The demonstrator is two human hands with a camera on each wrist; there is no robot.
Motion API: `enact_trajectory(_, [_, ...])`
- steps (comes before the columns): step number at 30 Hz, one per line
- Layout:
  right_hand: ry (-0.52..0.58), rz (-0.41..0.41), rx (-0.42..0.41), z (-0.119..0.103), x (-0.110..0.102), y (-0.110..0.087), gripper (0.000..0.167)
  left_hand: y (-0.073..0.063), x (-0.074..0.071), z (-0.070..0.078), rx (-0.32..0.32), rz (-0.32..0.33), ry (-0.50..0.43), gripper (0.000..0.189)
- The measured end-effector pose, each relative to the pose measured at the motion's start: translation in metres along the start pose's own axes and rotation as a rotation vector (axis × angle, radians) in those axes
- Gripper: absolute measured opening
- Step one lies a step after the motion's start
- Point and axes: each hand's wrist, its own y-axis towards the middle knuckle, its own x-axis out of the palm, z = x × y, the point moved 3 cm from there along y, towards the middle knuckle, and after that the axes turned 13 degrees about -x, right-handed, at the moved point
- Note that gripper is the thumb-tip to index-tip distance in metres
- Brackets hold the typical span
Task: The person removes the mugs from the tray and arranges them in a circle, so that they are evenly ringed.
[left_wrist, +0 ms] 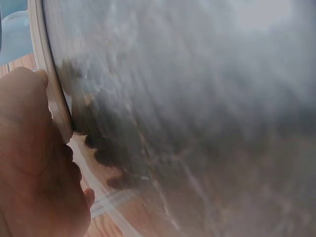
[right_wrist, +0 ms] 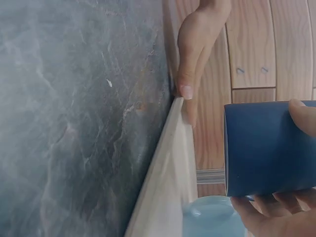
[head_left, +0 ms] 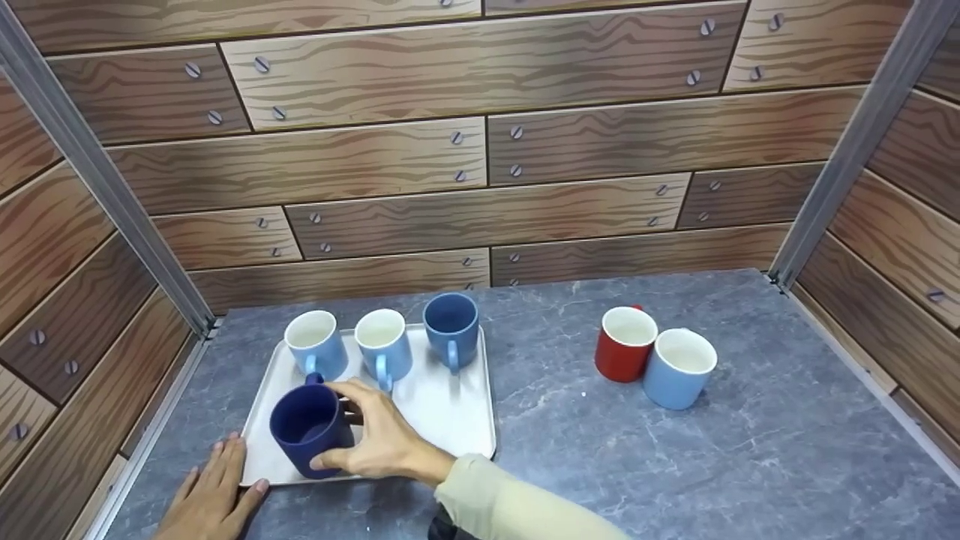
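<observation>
My right hand [head_left: 382, 435] grips a dark blue mug [head_left: 304, 427], thumb on one side and fingers on the other. The right wrist view shows a gap between this mug [right_wrist: 266, 148] and the white tray [right_wrist: 168, 182] beneath. At the near left corner of the tray [head_left: 442, 420], my left hand [head_left: 210, 491] lies with fingers extended, thumb against the near edge. In the left wrist view that hand [left_wrist: 34, 158] touches the tray's rim [left_wrist: 49, 74]. Along the tray's far side stand two light blue mugs [head_left: 319, 349] and a medium blue mug [head_left: 452, 334], all upright.
To the right of the tray, a red mug [head_left: 624, 349] and another light blue mug [head_left: 679, 371] stand side by side on the grey marbled table [head_left: 585, 465]. Wood-patterned walls [head_left: 390, 157] with metal corner posts [head_left: 840, 161] enclose the table at the back and sides.
</observation>
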Motion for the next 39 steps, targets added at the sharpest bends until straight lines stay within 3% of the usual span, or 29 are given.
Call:
enact_trajectory(10, [0.103, -0.027, -0.038, -0.022, -0.027, -0.02, 0.08, 0.005, 0.005, -0.006, 0.006, 0.009, -0.011, 0.096])
enact_trajectory(16, [0.1, -0.041, -0.06, -0.032, -0.044, -0.034, 0.078, 0.007, 0.006, -0.007, -0.025, -0.047, 0.007, 0.101])
enact_trajectory(30, [0.042, -0.012, -0.041, -0.031, -0.083, -0.059, 0.076, 0.011, 0.007, -0.005, -0.063, -0.086, 0.022, 0.107])
enact_trajectory(39, [0.068, 0.023, -0.029, -0.03, -0.099, -0.069, 0.077, 0.011, 0.006, -0.004, -0.063, -0.104, 0.038, 0.108])
